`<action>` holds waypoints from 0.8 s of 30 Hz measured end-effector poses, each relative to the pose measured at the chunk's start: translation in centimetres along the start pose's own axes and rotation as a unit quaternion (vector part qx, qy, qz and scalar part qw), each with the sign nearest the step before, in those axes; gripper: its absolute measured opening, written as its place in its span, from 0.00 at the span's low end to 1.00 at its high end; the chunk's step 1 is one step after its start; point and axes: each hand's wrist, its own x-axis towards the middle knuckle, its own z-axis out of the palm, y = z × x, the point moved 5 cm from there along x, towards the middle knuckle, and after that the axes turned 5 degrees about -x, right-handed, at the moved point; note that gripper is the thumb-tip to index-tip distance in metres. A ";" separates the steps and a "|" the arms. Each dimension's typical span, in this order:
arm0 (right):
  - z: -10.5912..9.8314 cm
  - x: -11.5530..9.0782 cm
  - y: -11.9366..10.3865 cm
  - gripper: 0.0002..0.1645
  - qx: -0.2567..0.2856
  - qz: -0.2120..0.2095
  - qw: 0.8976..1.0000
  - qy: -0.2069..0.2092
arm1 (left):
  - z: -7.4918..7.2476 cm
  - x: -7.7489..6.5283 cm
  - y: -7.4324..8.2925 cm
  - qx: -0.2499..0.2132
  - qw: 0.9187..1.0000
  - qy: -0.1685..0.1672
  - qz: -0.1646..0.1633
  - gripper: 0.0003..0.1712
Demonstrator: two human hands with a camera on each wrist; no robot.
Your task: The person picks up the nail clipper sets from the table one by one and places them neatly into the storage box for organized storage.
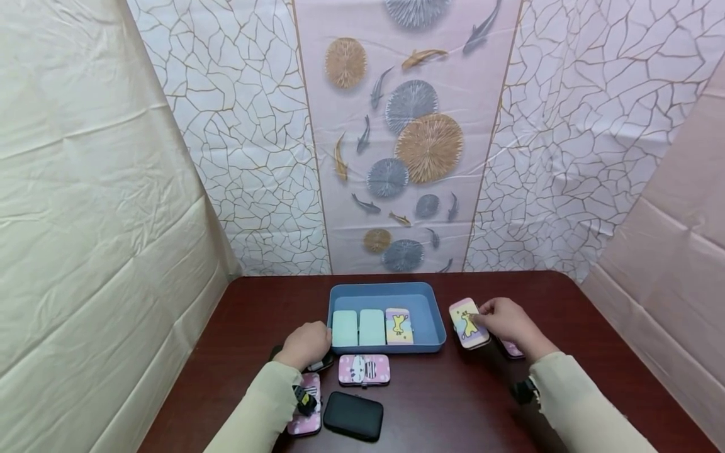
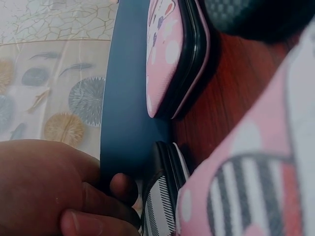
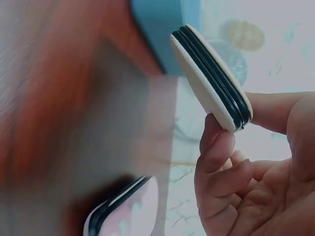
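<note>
Although only the head view shows its giraffe (image 1: 467,327), right fingers (image 3: 219,145) pinch a case (image 3: 211,81); left fingers (image 2: 123,188) grip the tray (image 1: 427,327).

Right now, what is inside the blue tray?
The blue tray holds two mint-green cases and a case with a yellow animal, side by side. Whatever lies beneath them is covered and cannot be seen.

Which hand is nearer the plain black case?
Left. The left hand is at the blue tray's near left corner, beyond and left of the plain black case; the right hand pinches a giraffe-patterned case right of the tray.
</note>
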 end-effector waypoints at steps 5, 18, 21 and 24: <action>0.5 0.5 -1.9 0.25 0.032 0.003 0.999 -0.002 | 0.2 0.0 -0.1 -0.003 1.000 0.001 0.000 0.26; 3.4 2.3 -4.7 0.22 0.056 0.013 0.998 -0.003 | 0.1 0.0 -0.2 -0.009 1.000 -0.002 0.000 0.26; 4.0 2.7 -5.0 0.22 0.053 0.023 0.998 -0.008 | 0.2 0.1 -0.3 -0.012 1.000 -0.004 -0.001 0.26; 4.5 3.0 -5.3 0.22 0.048 0.027 0.998 -0.009 | 0.3 0.3 -0.4 -0.012 1.000 -0.005 -0.003 0.25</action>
